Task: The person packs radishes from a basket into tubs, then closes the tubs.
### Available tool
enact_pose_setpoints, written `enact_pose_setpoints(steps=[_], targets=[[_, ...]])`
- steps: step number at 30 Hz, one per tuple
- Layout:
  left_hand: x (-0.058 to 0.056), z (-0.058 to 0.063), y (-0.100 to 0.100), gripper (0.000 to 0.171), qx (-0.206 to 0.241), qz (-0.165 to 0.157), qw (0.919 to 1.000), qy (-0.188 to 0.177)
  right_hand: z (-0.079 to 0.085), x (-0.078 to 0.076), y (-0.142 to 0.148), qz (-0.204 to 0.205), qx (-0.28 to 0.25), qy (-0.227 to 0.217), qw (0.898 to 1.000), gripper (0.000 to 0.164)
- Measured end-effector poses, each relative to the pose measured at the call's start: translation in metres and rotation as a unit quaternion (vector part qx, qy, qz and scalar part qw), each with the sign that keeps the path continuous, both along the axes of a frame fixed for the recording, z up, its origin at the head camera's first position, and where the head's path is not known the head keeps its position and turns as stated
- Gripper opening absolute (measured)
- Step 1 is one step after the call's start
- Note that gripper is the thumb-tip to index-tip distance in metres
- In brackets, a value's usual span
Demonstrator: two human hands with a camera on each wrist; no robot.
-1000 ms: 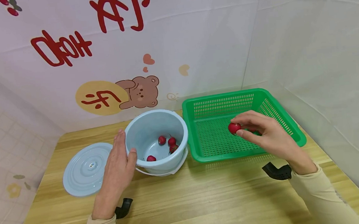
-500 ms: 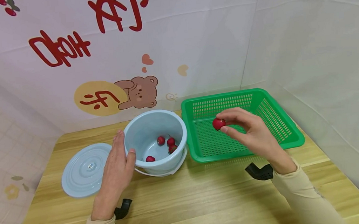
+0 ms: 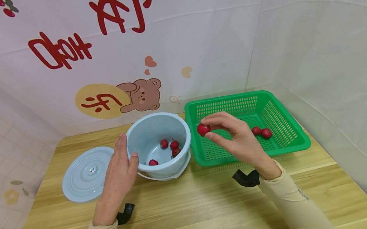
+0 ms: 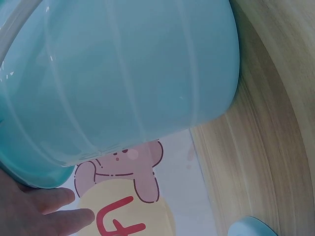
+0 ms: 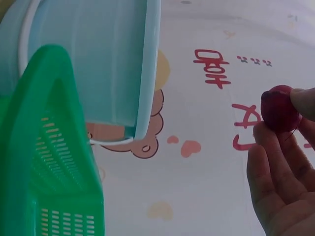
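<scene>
My right hand (image 3: 237,135) pinches a small round red radish (image 3: 203,129) between thumb and fingertips, above the left side of the green basket (image 3: 238,159). A thin root hangs from that radish (image 5: 279,110) in the right wrist view. With fingers straight, my left hand (image 3: 118,173) rests against the left rim of the light blue bucket (image 3: 157,115). Several radishes lie on the bucket's floor, one radish (image 3: 164,144) toward the back. Two more radishes lie at the basket's right, including this radish (image 3: 266,133). In the left wrist view, fingertips touch the bucket's rim (image 4: 42,177).
A light blue lid (image 3: 88,174) lies flat on the wooden table (image 3: 190,203), left of the bucket. The bucket's white handle (image 3: 175,176) hangs down at its front. Behind the table stands a white printed wall covering (image 3: 210,47), which continues along the right side.
My right hand has moved left with the radish, from the basket's right half toward the bucket. Two radishes in the basket are now uncovered. The left hand stays at the rim.
</scene>
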State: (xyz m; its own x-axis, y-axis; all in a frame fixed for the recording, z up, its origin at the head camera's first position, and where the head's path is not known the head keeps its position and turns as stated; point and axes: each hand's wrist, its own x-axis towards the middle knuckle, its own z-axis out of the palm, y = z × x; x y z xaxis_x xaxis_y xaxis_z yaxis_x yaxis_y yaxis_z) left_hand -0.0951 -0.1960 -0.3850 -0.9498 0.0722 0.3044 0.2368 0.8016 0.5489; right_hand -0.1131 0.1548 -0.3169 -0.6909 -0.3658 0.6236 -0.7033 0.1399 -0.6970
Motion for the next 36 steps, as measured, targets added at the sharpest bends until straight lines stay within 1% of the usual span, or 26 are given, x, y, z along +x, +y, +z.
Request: enact_pose_setpoints(steps=[7,12,24,29,36], targets=[[0.0,0.0,0.0,0.067,-0.001,0.001,1.0,0.0,0.003,-0.001,-0.02,0.0,-0.004,0.023,1.0,0.039],[0.0,0.0,0.0,0.067,-0.001,-0.001,1.0,0.0,0.001,-0.002,-0.032,0.002,-0.001,0.031,1.0,0.039],[0.001,-0.001,0.001,0.067,-0.001,0.003,1.0,-0.004,-0.012,-0.009,-0.056,0.004,0.016,0.035,0.999,0.032],[0.001,-0.001,0.0,0.068,-0.002,0.005,0.9999,-0.01,-0.018,-0.014,-0.066,0.016,0.025,0.031,0.999,0.029],[0.002,0.0,0.001,0.067,0.001,0.001,1.0,-0.006,-0.029,-0.021,-0.078,0.026,0.056,0.027,0.998,0.027]])
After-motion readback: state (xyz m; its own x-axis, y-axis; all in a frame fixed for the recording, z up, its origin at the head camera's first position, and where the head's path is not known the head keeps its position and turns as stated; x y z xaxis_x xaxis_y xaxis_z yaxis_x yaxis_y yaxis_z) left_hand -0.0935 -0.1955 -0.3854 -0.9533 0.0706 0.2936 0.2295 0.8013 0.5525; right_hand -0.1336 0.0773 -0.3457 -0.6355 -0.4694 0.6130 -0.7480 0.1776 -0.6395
